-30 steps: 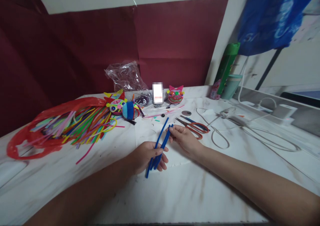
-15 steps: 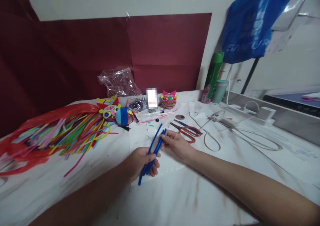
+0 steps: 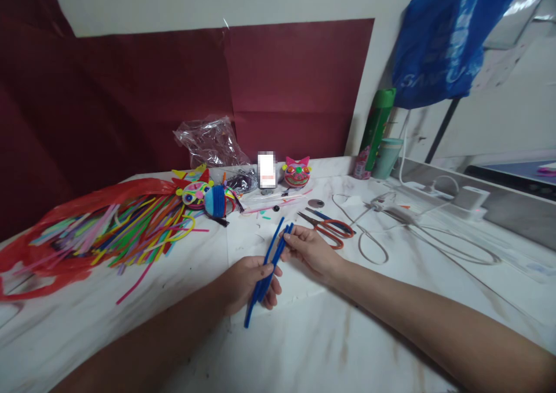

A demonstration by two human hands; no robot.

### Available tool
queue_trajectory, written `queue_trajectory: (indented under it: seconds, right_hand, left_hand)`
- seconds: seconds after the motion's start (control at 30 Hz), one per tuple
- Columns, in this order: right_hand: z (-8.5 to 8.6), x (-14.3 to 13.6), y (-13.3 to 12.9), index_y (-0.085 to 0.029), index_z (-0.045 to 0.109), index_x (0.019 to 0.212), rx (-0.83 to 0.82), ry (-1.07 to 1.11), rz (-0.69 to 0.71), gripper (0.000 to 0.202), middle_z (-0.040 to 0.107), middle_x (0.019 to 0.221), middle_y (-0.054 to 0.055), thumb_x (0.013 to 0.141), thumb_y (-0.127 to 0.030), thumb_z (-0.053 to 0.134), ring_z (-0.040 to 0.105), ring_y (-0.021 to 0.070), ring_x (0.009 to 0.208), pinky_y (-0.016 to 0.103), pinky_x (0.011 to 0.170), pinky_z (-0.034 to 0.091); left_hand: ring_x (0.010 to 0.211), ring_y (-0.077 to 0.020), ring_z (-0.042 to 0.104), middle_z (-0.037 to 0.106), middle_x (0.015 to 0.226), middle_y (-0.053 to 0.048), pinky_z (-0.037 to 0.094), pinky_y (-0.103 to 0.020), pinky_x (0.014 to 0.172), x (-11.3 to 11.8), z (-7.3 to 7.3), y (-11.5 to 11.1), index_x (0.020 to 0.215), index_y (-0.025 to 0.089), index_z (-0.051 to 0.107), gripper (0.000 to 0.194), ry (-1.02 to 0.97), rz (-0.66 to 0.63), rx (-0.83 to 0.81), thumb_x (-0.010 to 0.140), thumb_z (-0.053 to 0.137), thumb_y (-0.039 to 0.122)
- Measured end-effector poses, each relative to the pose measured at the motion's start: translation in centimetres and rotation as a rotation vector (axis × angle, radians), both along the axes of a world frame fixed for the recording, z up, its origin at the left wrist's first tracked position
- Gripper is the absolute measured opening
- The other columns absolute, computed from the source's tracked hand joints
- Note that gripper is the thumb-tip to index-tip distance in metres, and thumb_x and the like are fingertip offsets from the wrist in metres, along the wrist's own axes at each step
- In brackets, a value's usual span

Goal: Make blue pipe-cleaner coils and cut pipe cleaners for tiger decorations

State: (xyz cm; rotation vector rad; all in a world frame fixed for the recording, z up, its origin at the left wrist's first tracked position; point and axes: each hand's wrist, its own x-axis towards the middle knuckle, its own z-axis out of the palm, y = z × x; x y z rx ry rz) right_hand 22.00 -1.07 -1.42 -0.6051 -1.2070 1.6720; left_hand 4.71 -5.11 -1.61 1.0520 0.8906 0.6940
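Several blue pipe cleaners (image 3: 266, 281) slant up and to the right between my hands, above a white sheet of paper (image 3: 299, 283). My left hand (image 3: 254, 283) is closed around their middle, thumb on top. With thumb and fingers pinched, my right hand (image 3: 306, 248) grips the upper ends of some of them. One pipe cleaner stands a little apart on the left, its top end free. Orange-handled scissors (image 3: 332, 230) lie just beyond my right hand, with a blue-handled tool (image 3: 319, 214) beside them.
On the left, a red plastic bag (image 3: 56, 207) holds many coloured pipe cleaners (image 3: 134, 225). Two decorated animal-head crafts (image 3: 297, 173) stand at the back, one with a blue-wrapped body (image 3: 220, 200). Cables (image 3: 438, 236) and a charger (image 3: 471, 199) lie right, near a green spray can (image 3: 380, 129).
The view has shifted slightly, so the table things appear a little farther right. Both hands keep their hold on the blue pipe cleaners.
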Motion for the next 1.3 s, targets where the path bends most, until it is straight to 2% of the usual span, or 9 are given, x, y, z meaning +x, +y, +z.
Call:
queue_trajectory:
  seconds: [0.13,0.33,0.57,0.67,0.77,0.87,1.03,1.17,1.3]
  right_hand:
    - [-0.1,0.0,0.0,-0.015,0.059,0.072,0.007,-0.008,0.006,0.025,0.062,0.052,-0.001,0.068,-0.036,0.072,0.055,0.0093,0.048,0.021,0.052,0.04]
    - [-0.2,0.7,0.8,-0.017,0.057,0.067,-0.049,0.021,-0.114,0.025,0.061,0.054,-0.002,0.066,-0.035,0.074,0.054,0.0091,0.048,0.021,0.052,0.042]
    - [-0.1,0.7,0.8,-0.016,0.056,0.064,-0.067,-0.016,-0.109,0.029,0.06,0.051,-0.001,0.064,-0.039,0.075,0.053,0.0095,0.047,0.022,0.05,0.041]
    - [-0.1,0.5,0.7,-0.016,0.055,0.064,-0.058,-0.021,-0.118,0.03,0.059,0.05,-0.001,0.063,-0.039,0.075,0.052,0.0096,0.046,0.022,0.049,0.04]
    - [-0.3,0.4,0.9,-0.016,0.055,0.064,-0.045,-0.021,-0.13,0.03,0.059,0.05,-0.001,0.065,-0.04,0.073,0.053,0.0107,0.046,0.024,0.049,0.04]
    - [-0.5,0.3,1.1,-0.017,0.055,0.064,-0.041,-0.016,-0.123,0.03,0.059,0.05,0.0,0.065,-0.04,0.073,0.053,0.0118,0.047,0.026,0.05,0.04]
    - [-0.7,0.3,1.1,-0.017,0.055,0.064,-0.042,-0.027,-0.127,0.031,0.059,0.052,0.0,0.064,-0.041,0.074,0.052,0.0116,0.046,0.026,0.051,0.04]
    - [-0.9,0.4,1.4,-0.016,0.055,0.064,-0.024,-0.024,-0.118,0.03,0.059,0.05,-0.001,0.066,-0.04,0.072,0.052,0.011,0.046,0.025,0.051,0.039]
    - [-0.9,0.4,1.5,-0.016,0.054,0.064,-0.035,-0.033,-0.13,0.03,0.059,0.05,-0.001,0.066,-0.04,0.072,0.051,0.0101,0.045,0.024,0.051,0.037]
  left_hand:
    - [0.039,-0.0113,0.052,0.06,0.058,-0.003,0.041,-0.024,0.04,0.3,-0.3,-0.2,0.081,0.012,0.057,0.031,0.086,0.037,0.086,0.073,0.056,0.041]
    - [0.044,-0.0106,0.05,0.059,0.061,-0.002,0.039,-0.022,0.044,-0.6,2.0,1.3,0.082,0.013,0.06,0.029,0.514,0.441,0.496,0.079,0.042,0.035]
    - [0.095,-0.0247,0.057,0.063,0.098,-0.011,0.042,-0.032,0.079,-11.7,7.9,5.9,0.1,0.016,0.059,0.026,0.996,0.939,0.701,0.081,0.043,0.024]
    - [0.101,-0.0349,0.054,0.064,0.092,-0.017,0.039,-0.043,0.085,-16.9,7.8,6.1,0.087,0.013,0.062,0.018,1.204,0.993,0.639,0.073,0.051,0.017]
    - [0.106,-0.039,0.05,0.063,0.092,-0.017,0.036,-0.05,0.087,-19.4,6.5,5.9,0.087,0.013,0.061,0.018,1.343,0.985,0.646,0.07,0.056,0.019]
    - [0.118,-0.0381,0.039,0.056,0.113,-0.017,0.029,-0.052,0.096,-18.3,5.5,6.6,0.106,0.015,0.057,0.037,1.413,0.935,0.771,0.071,0.059,0.026]
    - [0.123,-0.029,0.034,0.045,0.129,-0.013,0.025,-0.037,0.102,-11.7,5.4,10.9,0.119,0.019,0.049,0.05,1.388,0.801,0.947,0.073,0.058,0.037]
    - [0.12,-0.0423,0.032,0.042,0.127,-0.023,0.026,-0.053,0.096,-7.4,5.1,14.3,0.118,0.012,0.048,0.07,1.345,0.866,0.884,0.064,0.063,0.053]
    - [0.121,-0.047,0.029,0.042,0.128,-0.026,0.022,-0.059,0.095,-7.2,4.4,15.7,0.115,0.011,0.049,0.077,1.257,0.91,0.809,0.051,0.074,0.045]
